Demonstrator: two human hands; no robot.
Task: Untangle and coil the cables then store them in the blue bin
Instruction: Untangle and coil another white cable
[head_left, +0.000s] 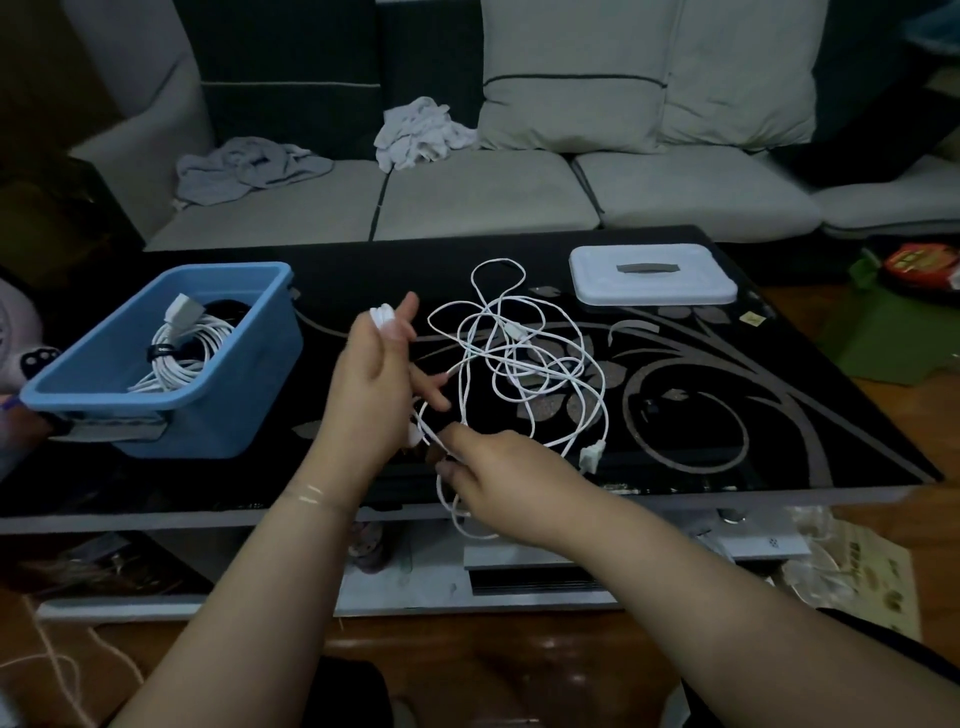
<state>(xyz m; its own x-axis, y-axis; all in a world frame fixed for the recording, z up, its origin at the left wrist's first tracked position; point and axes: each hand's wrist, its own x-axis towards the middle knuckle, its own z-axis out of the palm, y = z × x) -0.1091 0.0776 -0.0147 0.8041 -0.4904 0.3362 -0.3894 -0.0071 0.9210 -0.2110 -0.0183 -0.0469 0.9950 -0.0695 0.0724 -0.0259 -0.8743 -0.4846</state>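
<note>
A tangled white cable (524, 358) lies in loose loops on the black glass table (779, 415), its white plug end (591, 456) near the front edge. My left hand (371, 384) is raised above the table and holds several turns of this cable wound over its top, between thumb and forefinger. My right hand (498, 475) pinches a strand of the same cable just below and right of the left hand. The blue bin (171, 364) stands at the table's left and holds a coiled white cable (179, 351) bound with a black strap.
A white lid (652, 274) with a grey handle lies at the table's back right. A grey sofa (467, 187) with crumpled cloths runs behind the table. Bags and packets sit on the floor at right. A thin cord lies on the floor at lower left.
</note>
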